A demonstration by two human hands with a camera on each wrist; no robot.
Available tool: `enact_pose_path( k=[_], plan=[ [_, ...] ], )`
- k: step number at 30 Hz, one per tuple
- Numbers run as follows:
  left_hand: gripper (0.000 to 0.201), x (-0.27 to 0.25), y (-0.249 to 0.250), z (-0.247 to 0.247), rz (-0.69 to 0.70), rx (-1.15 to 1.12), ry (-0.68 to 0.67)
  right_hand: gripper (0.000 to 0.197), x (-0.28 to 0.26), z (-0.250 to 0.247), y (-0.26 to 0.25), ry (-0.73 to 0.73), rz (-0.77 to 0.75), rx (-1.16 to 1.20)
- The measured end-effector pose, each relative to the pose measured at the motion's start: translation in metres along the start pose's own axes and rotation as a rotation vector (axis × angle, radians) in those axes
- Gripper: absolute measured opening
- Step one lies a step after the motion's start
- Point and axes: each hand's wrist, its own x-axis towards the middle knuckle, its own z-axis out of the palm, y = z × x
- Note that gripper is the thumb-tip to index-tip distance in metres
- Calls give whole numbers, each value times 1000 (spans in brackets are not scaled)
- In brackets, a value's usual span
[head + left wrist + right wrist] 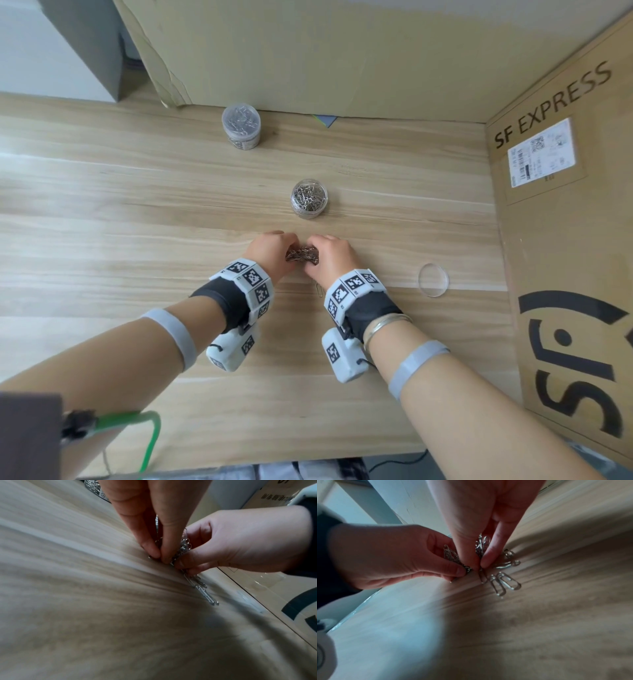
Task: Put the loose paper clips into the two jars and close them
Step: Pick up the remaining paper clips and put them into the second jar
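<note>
A heap of loose silver wire paper clips (302, 255) is bunched at the centre of the head view on the pale, wood-grained table (102, 212). It is gripped from both sides: the left hand (270, 251) and the right hand (329, 258) are curled round it, fingertips pressed to the wood. A few clips (503, 582) are left flat beside the fingers. Just above, a clear round plastic jar (309, 198) stands open, half filled. A second, lidded jar (241, 126) is seen at upper centre-left, and a clear round lid (433, 279) lies at the right.
</note>
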Motion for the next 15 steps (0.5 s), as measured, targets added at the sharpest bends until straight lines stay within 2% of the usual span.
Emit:
enact_pose_path(
  k=[7,15],
  plan=[
    [22,4,12,-18,29,35,-6,23,1,-12,-3,57,20,38],
    [19,30,37,-64,53,81,82,27,25,-62,-18,177,-35,93]
  ],
)
